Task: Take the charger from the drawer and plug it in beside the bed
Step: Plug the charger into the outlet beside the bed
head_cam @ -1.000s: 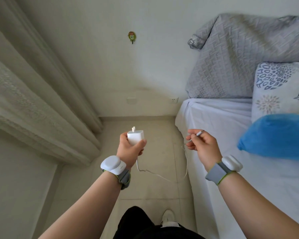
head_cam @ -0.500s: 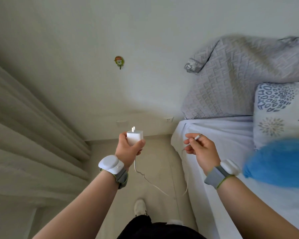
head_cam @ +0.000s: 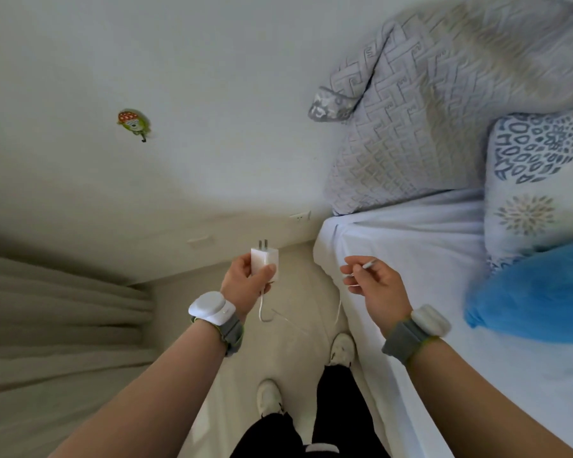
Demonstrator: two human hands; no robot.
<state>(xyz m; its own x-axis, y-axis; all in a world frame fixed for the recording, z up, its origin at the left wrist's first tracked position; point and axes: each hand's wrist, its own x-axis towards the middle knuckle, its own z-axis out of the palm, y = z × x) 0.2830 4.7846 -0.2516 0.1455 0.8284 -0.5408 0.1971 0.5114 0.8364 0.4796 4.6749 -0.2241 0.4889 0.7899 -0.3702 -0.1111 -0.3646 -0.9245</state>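
- Viewpoint is tipping farther up the wall (head_cam: 212,94) than half a second ago: the sticker (head_cam: 133,122) is sitting lower in view, and the curtain (head_cam: 63,325) is sinking toward the lower left.
- Socket (head_cam: 300,215) is appearing nearer, low on the wall just beside the corner of the bed (head_cam: 411,259).
- Shoes (head_cam: 343,348) are showing more fully on the floor (head_cam: 305,292).
- Left hand (head_cam: 245,282) is still gripping the charger (head_cam: 264,264), fingers and thumb curling round its white body, prongs pointing up.
- Right hand (head_cam: 376,285) is still pinching the free end of the cable (head_cam: 262,309) between thumb and forefinger, the other fingers curling loosely.
- Charger is sitting in the left hand, apart from the right hand, over the floor between curtain and bed, below and left of the socket, not yet plugged in.
- Cable is hanging from the charger's underside and looping toward the right hand; its thin middle stretch is hard to trace.
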